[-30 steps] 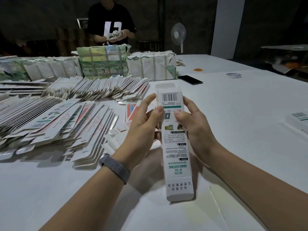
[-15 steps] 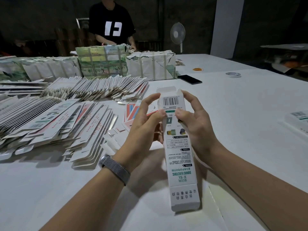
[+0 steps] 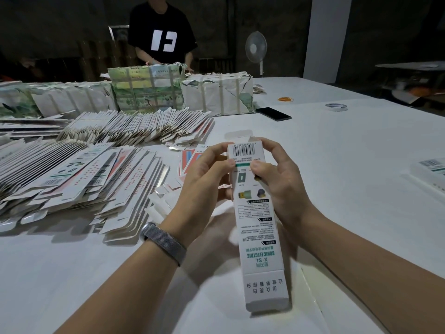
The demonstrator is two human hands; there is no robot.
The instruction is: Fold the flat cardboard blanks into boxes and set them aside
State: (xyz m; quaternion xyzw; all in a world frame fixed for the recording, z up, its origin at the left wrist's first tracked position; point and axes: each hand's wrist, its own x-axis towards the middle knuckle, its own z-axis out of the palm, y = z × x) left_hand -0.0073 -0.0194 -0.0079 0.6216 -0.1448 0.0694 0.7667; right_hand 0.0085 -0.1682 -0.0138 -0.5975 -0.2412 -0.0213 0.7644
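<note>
Head view: both hands' grip (image 3: 243,165) pinches the box (image 3: 257,227), long axis pointing away, barcode end far.

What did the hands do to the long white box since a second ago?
Both hands, left hand and right hand, slid up the long white cardboard box to its far end, fingers curling round the barcode part. The person in the black shirt lowered their hands. The flat blanks stayed put.

box (image 3: 258,227): white, black barcode, teal band and lettering
blanks (image 3: 79,179): white, red dots, grey edges
bundles (image 3: 147,89): green and white print, pale straps
table (image 3: 349,165): white
phone (image 3: 273,114): black
shirt (image 3: 162,32): black, white mark
watch band (image 3: 165,242): grey mesh
fan (image 3: 256,47): white
</note>
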